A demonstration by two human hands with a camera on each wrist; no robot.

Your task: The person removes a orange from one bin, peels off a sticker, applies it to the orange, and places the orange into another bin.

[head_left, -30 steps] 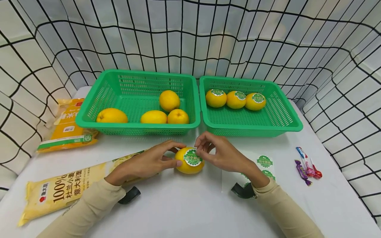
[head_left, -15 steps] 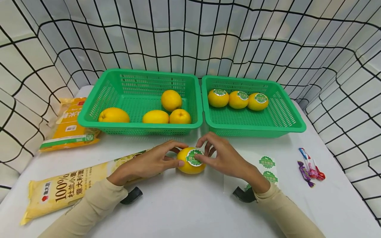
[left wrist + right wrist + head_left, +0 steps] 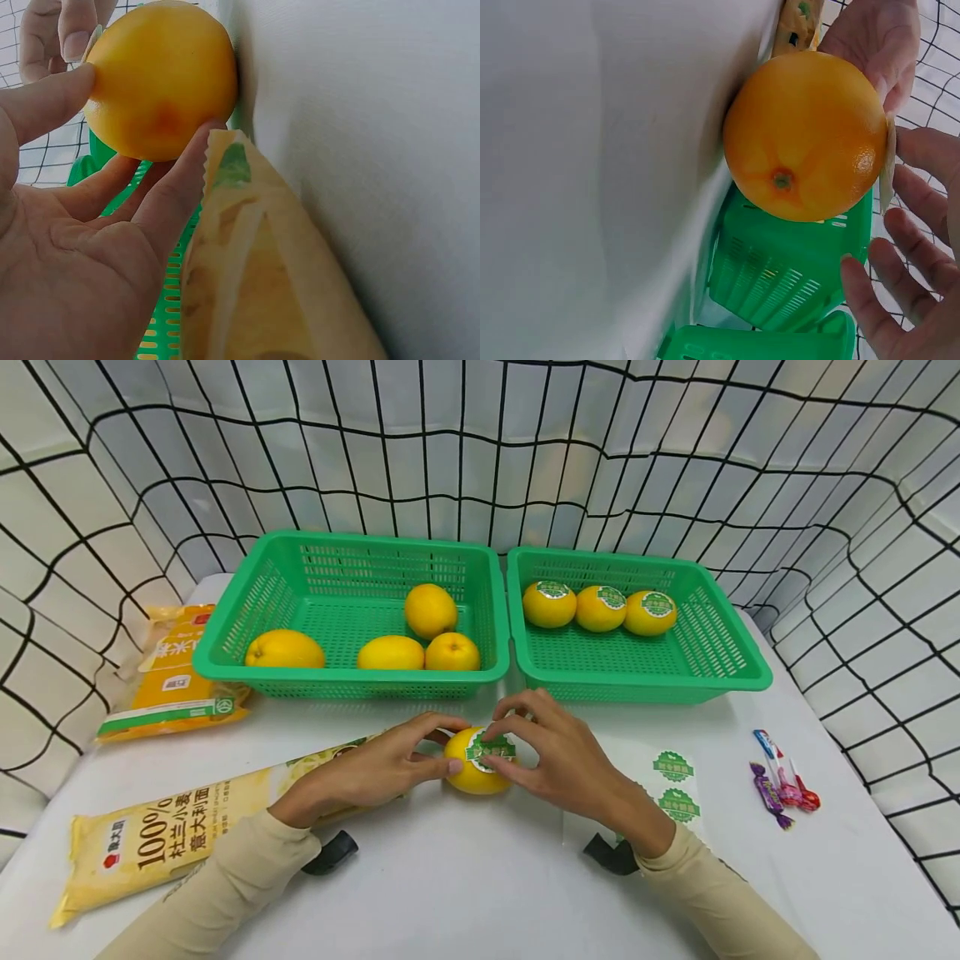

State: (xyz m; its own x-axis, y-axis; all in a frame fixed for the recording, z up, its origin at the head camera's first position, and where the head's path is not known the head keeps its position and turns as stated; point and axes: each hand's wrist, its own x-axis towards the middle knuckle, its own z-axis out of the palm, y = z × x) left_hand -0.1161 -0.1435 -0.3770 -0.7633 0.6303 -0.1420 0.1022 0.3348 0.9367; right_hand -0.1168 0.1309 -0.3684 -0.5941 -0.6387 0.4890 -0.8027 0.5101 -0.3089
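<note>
On the white table, my left hand [image 3: 367, 772] holds an orange [image 3: 474, 783] between its thumb and fingers. A round green-and-white sticker [image 3: 487, 747] lies on top of the fruit. My right hand [image 3: 566, 752] touches this sticker with the thumb and fingertips, while its other fingers stay off the fruit. Seen from the right wrist, the sticker [image 3: 888, 169] shows edge-on along the orange's side, its lower end standing slightly away from the peel. The left wrist view shows the thumb at one side of the orange [image 3: 165, 75] and fingers below it.
A green basket [image 3: 352, 674] holds several plain oranges; beside it another green basket [image 3: 645, 687] holds three stickered ones. A sheet with green stickers [image 3: 672, 766] lies under my right forearm. A pasta packet [image 3: 180, 827], a yellow bag [image 3: 176, 681] and wrapped sweets [image 3: 780, 781] lie around.
My right hand's fingertips have shifted over the sticker, from its right edge to its middle and upper part. The left hand keeps its hold on the orange.
</note>
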